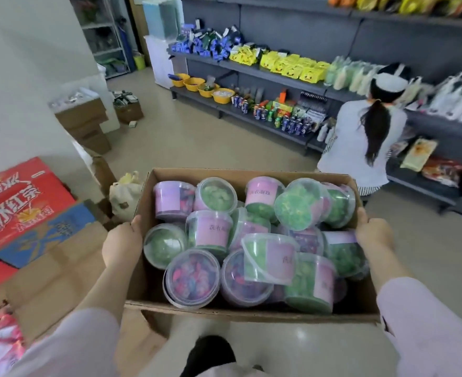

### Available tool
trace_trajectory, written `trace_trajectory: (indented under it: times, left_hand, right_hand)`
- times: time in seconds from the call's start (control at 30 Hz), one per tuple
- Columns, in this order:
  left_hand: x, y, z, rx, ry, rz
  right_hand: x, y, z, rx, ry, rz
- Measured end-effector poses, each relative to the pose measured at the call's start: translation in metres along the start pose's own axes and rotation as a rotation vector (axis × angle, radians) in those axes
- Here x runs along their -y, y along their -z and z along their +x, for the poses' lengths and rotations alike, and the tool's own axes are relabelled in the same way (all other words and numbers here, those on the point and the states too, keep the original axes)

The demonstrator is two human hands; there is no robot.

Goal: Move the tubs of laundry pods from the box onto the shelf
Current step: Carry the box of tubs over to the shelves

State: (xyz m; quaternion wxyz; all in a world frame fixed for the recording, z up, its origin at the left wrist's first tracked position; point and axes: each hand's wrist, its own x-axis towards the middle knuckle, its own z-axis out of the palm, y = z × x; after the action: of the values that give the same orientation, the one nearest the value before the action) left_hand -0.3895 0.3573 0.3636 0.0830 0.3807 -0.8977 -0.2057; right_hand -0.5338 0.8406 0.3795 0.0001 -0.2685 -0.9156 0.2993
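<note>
Tubs of laundry pods (210, 232) fill a cardboard box (251, 312); left hand (122, 244) and right hand (374, 232) grip its sides. Tubs look light, rigid, best lifted by the lid rim.

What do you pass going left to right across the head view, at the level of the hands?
Red carton → blue carton → left hand → cardboard box full of tubs → right hand.

Left hand (122, 240) and right hand (374, 232) grip the box (251, 312) by its side walls; tubs (269, 258) lie jumbled between the fingers.
</note>
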Motion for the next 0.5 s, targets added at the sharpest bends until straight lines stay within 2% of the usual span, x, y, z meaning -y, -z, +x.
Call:
trace_trajectory:
  times: [0.23, 0.5]
  left_hand:
    - [-0.152, -0.089, 0.028, 0.124, -0.251, 0.054]
    - [-0.370, -0.206, 0.029, 0.330, -0.554, 0.046]
  right_hand:
    - [-0.090, 0.049, 0.071, -0.126, -0.218, 0.028]
    - [-0.193, 0.119, 0.139, -0.322, -0.489, 0.026]
